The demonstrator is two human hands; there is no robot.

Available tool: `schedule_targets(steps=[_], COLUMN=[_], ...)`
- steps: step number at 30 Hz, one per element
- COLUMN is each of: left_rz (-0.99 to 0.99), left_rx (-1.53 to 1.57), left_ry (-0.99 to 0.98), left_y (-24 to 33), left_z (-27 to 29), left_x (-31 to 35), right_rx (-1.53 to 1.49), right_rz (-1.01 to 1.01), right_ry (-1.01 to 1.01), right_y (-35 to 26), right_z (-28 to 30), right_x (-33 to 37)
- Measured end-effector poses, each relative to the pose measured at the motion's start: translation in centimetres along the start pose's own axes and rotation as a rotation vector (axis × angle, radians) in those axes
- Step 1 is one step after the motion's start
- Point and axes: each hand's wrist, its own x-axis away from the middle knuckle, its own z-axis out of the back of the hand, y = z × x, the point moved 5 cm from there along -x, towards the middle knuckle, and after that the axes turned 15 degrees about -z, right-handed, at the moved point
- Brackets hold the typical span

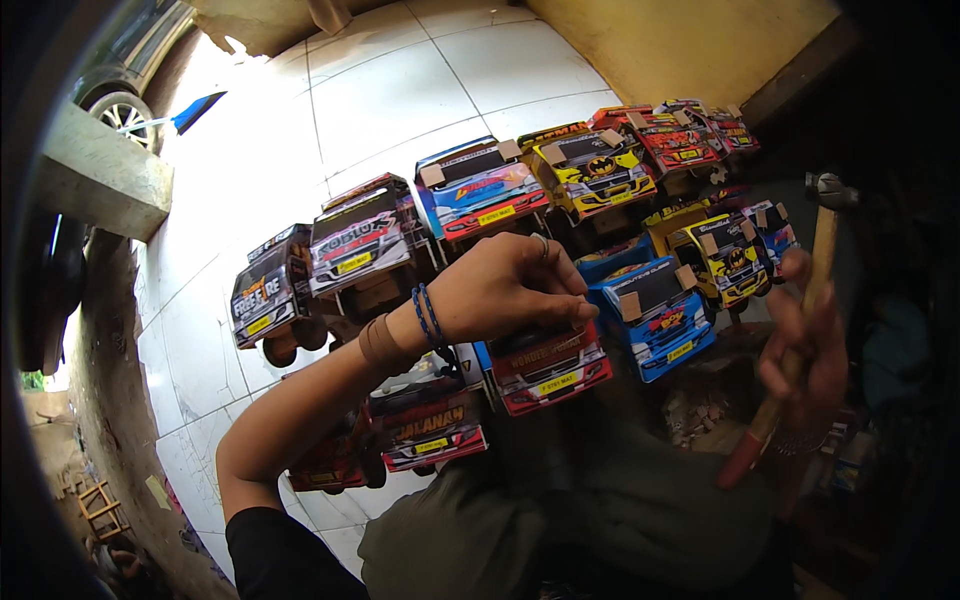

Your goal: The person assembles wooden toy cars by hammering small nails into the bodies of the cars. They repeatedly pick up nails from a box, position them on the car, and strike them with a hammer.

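My left hand [510, 285] is held over a dark red toy truck [548, 368], its thumb and fingers pinched together. Whatever may be between those fingertips is hidden. On the right, my right hand [808, 350] grips the wooden handle of a hammer [823, 245], whose metal head points up and whose reddish handle end points down toward my lap. Between the two hands sits a blue toy truck [655, 318] with small brown pieces on its windscreen. A white and red toy truck [432, 425] stands below my left forearm, partly covered by it.
More toy trucks stand in rows on the white tiled floor [370, 90], among them a grey one [365, 240], a black one [268, 290] and a yellow one [590, 175]. A blue broom head [198, 112] lies farther off at the left. A yellow wall [690, 50] rises behind.
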Motion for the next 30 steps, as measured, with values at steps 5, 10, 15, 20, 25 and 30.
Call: schedule_targets(steps=[5, 10, 15, 20, 25, 30], left_rz=[-0.015, -0.001, 0.041, 0.071, 0.091, 0.086], left_rx=[0.007, -0.053, -0.016, -0.032, -0.036, -0.052], left_ry=[-0.006, 0.028, 0.06, 0.025, 0.021, 0.038], left_y=[-0.9, -1.2, -1.3, -1.4, -1.6, -1.6], left_z=[-0.1, -0.2, -0.3, -0.2, 0.0, 0.1], left_x=[-0.7, -0.8, -0.9, -0.9, -0.9, -1.0], right_rx=[-0.029, -0.111, 0.088, 0.474, 0.853, 1.371], right_rz=[-0.054, -0.193, 0.02, -0.062, -0.154, -0.022], right_ry=[-0.057, -0.08, 0.187, 0.432, 0.465, 0.178], right_y=[3.1, 4.0, 2.7, 1.9, 2.2, 2.3], right_z=[0.6, 0.5, 0.1, 1.3, 1.9, 1.0], right_x=[3.2, 4.1, 3.6, 3.0, 3.3, 2.6])
